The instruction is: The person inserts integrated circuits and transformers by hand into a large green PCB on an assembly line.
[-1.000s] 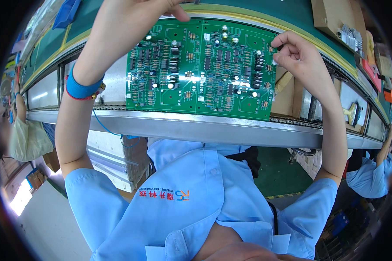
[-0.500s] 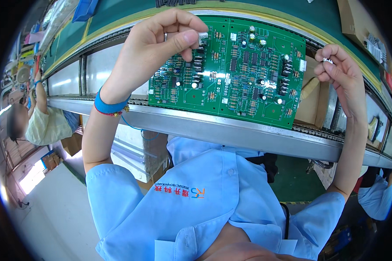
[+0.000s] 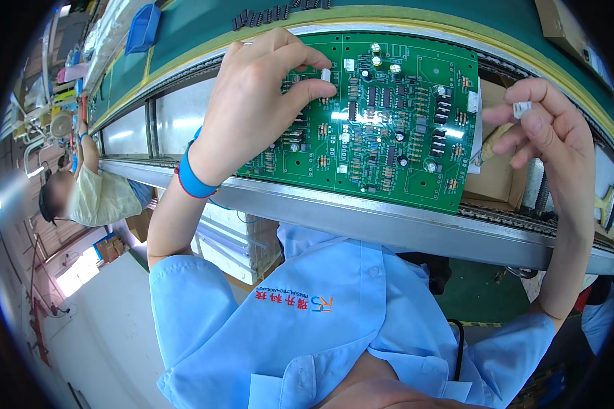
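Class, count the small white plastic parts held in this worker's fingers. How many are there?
2. One white part is pinched by the left hand over the green circuit board; the other white part is in the right hand.

The left hand [image 3: 256, 112] has come down from the far edge of the green circuit board [image 3: 382, 116] onto its left part, and its thumb and forefinger now pinch a small white connector [image 3: 326, 74] against the board's surface. The right hand [image 3: 549, 146] has let go of the board's right edge and moved off to the right, clear of it, where its fingertips hold a second small white part [image 3: 522, 108]. The board itself now sits further right and nearer in view, and a co-worker [image 3: 95, 194] has appeared at the left along the line.
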`<state>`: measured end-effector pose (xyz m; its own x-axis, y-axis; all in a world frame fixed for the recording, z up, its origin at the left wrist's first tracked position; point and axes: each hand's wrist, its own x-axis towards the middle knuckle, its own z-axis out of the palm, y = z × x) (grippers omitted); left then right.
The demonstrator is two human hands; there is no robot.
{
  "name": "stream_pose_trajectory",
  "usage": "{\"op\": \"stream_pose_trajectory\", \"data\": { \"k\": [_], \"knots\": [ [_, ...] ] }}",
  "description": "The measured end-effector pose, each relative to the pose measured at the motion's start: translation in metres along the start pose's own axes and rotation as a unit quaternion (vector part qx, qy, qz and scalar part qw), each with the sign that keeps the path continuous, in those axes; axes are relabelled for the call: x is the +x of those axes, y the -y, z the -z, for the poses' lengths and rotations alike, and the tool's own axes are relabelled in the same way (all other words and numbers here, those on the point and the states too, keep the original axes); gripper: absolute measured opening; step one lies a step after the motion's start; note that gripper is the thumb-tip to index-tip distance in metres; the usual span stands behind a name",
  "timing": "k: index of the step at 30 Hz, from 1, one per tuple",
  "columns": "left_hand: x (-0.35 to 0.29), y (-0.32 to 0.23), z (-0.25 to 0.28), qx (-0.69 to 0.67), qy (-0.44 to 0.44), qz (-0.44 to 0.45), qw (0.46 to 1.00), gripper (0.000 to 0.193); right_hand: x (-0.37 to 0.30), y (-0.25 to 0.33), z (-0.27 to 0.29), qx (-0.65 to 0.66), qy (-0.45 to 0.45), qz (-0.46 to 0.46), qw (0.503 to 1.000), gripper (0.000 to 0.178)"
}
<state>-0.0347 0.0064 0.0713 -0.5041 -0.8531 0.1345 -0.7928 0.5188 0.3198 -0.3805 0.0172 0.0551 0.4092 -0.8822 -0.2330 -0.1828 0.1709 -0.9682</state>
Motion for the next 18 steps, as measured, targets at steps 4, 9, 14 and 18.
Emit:
{"op": "stream_pose_trajectory", "data": {
  "k": [4, 9, 14, 18],
  "knots": [
    [0.005, -0.003, 0.000, 0.042, 0.013, -0.019, 0.999, 0.024, -0.005, 0.006, 0.000, -0.011, 0.039, 0.026, 0.999, 0.030],
    [0.006, -0.006, -0.001, 0.059, 0.007, -0.046, 0.997, 0.023, -0.007, 0.010, -0.006, -0.004, 0.019, 0.024, 1.000, 0.028],
    [0.004, -0.006, -0.003, 0.080, -0.014, -0.071, 0.994, 0.021, -0.006, 0.006, -0.011, 0.020, 0.020, 0.016, 0.999, 0.024],
    [0.017, -0.001, 0.012, 0.029, 0.025, -0.061, 0.997, 0.026, -0.006, 0.012, -0.011, 0.035, 0.018, 0.026, 0.999, 0.025]
  ]
}}
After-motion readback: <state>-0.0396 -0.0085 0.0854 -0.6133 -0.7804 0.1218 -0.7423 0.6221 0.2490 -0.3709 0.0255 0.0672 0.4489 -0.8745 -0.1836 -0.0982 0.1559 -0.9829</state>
